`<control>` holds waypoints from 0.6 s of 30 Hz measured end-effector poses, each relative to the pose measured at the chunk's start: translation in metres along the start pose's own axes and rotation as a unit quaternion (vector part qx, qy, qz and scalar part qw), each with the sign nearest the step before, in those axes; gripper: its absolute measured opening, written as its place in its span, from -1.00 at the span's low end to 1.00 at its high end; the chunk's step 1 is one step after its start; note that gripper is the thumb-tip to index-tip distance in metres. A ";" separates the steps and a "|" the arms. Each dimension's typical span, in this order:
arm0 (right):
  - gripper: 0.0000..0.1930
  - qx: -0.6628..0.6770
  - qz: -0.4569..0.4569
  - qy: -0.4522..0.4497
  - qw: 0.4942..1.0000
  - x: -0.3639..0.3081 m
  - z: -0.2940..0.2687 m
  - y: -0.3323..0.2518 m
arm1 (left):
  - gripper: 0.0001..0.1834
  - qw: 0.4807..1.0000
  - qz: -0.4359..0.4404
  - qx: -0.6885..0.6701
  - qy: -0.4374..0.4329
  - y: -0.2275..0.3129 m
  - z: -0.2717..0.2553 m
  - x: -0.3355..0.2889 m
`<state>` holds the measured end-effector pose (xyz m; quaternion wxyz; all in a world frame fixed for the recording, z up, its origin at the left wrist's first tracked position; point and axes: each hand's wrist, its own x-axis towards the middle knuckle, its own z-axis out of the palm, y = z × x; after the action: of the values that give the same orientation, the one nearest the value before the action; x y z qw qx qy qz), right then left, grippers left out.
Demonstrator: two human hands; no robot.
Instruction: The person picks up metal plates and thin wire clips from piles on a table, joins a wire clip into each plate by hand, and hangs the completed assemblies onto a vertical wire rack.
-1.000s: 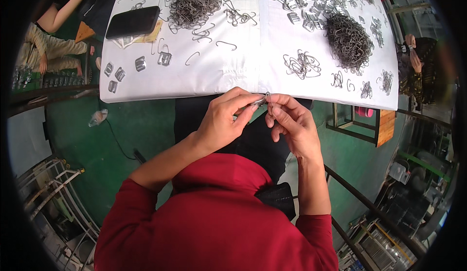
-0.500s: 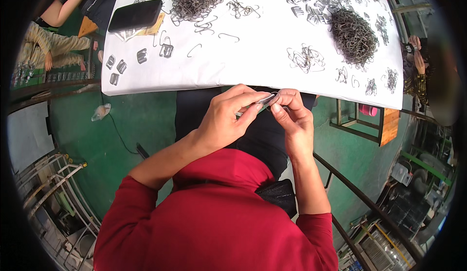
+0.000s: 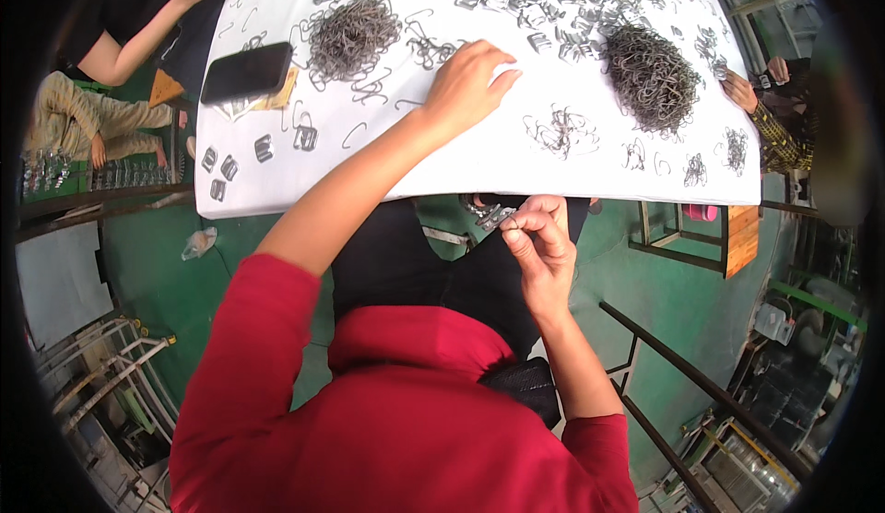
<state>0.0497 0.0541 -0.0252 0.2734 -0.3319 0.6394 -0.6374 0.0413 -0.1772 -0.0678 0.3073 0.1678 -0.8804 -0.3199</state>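
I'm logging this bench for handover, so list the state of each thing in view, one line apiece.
Left hand: open above the tabletop, nothing visibly held
Right hand: closed in a pinch
Metal hardware: pinched in the right hand, piece count unclear
Smartphone: lying flat, dark face up
Wire hook piles: tangled heaps
Metal buckles: loose, many overlapping
Plastic bag: crumpled on the floor

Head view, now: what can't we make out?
All in head view:
Palm of left hand: hidden behind its own back.
Count of metal buckles in right hand: too small, partly covered by its grip.
Papers, middle: under black phone.
Far edge of white table: cut off by top of picture.
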 end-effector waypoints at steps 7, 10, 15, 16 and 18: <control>-0.94 -0.005 0.006 0.015 1.000 0.002 -0.006 0.001 | -0.58 0.967 -0.153 0.205 -0.008 0.000 0.067 0.073; -0.94 0.017 0.003 0.015 1.000 0.002 -0.007 0.005 | -0.72 0.991 -0.130 0.008 -0.011 0.000 0.065 0.065; -0.93 -0.013 -0.001 0.009 1.000 0.000 -0.008 0.012 | -0.71 0.962 -0.149 -0.183 -0.134 0.042 0.000 0.004; -0.92 -0.004 0.014 0.010 1.000 -0.001 -0.007 0.013 | -0.72 0.960 -0.163 -0.175 -0.144 0.059 -0.022 -0.010; -0.92 -0.003 0.022 0.008 1.000 0.000 -0.003 0.013 | -0.73 0.950 -0.183 -0.193 -0.163 0.073 -0.050 -0.038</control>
<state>0.0460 0.0557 -0.0380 0.2812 -0.3137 0.6505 -0.6320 0.0956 -0.1276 -0.0051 0.1220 0.2092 -0.7942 -0.5573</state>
